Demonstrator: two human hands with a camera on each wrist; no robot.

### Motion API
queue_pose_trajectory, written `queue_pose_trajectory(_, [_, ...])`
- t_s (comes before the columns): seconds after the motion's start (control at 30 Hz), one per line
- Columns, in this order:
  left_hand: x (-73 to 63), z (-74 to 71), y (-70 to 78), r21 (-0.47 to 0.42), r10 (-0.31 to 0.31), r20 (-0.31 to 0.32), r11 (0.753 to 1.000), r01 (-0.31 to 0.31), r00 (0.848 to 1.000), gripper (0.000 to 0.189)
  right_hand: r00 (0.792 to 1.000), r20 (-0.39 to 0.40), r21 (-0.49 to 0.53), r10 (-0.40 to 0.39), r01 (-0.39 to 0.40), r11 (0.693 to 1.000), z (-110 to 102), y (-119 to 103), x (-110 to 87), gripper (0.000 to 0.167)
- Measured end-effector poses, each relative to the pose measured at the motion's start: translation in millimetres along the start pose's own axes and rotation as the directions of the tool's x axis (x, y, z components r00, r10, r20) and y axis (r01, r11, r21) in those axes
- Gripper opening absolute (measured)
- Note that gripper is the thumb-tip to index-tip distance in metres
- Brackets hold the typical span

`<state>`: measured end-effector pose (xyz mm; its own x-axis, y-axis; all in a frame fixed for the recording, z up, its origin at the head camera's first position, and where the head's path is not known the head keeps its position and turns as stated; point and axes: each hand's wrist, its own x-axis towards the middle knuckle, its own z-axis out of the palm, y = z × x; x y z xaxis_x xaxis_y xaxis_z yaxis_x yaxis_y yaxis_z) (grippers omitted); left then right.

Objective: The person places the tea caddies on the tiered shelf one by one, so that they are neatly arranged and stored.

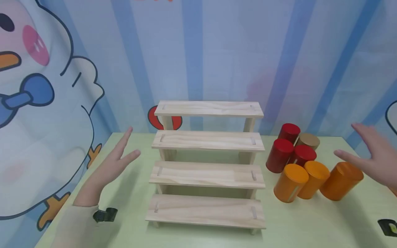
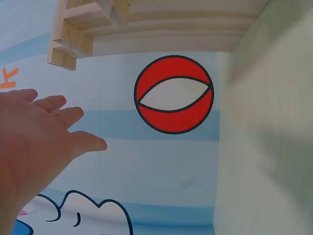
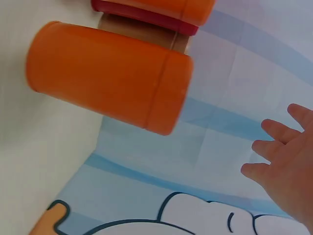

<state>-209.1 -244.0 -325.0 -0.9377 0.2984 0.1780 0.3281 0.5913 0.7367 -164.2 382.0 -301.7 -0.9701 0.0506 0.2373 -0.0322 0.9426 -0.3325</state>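
A pale wooden stepped rack (image 1: 206,175) with several tiers stands on the table in the middle of the head view, its boards bare. To its left my left hand (image 1: 116,165) hovers with fingers spread, holding nothing. On the right, above the table, my right hand (image 1: 376,158) is held out with straight fingers and touches nothing. Nearest to it stands an orange canister (image 1: 341,181), which fills much of the right wrist view. Beside that are two more orange canisters (image 1: 291,182), three red canisters (image 1: 280,155) and one gold canister (image 1: 308,140), grouped closely together.
The pale green table (image 1: 130,206) meets a blue striped cloth backdrop (image 1: 217,51) behind the rack. A large cartoon bird (image 1: 46,137) is printed on the backdrop at left. A dark strap (image 1: 105,214) sits at my left wrist.
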Motion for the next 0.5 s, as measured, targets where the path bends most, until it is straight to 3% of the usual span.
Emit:
queue_pose_trajectory(0.07, [-4.7, 10.5, -1.8, -0.104, 0.031, -0.007, 0.994, -0.032, 0.999, 0.078, 0.999, 0.005, 0.044, 0.045, -0.045, 0.998, 4.8, 4.6, -10.4, 0.095])
queue_pose_trajectory(0.2, [-10.8, 27.3, -6.8, -0.229, 0.082, -0.023, 0.970, -0.085, 0.996, 0.077, 0.995, -0.010, 0.100, 0.097, -0.096, 0.990, 17.8, 14.4, -25.4, 0.096])
queue_pose_trajectory(0.5, [-9.9, 44.5, -15.1, -0.272, 0.090, 0.002, 0.959, -0.086, 0.996, 0.075, 0.988, -0.052, 0.185, 0.142, -0.130, 0.974, 34.2, 30.4, -42.8, 0.091])
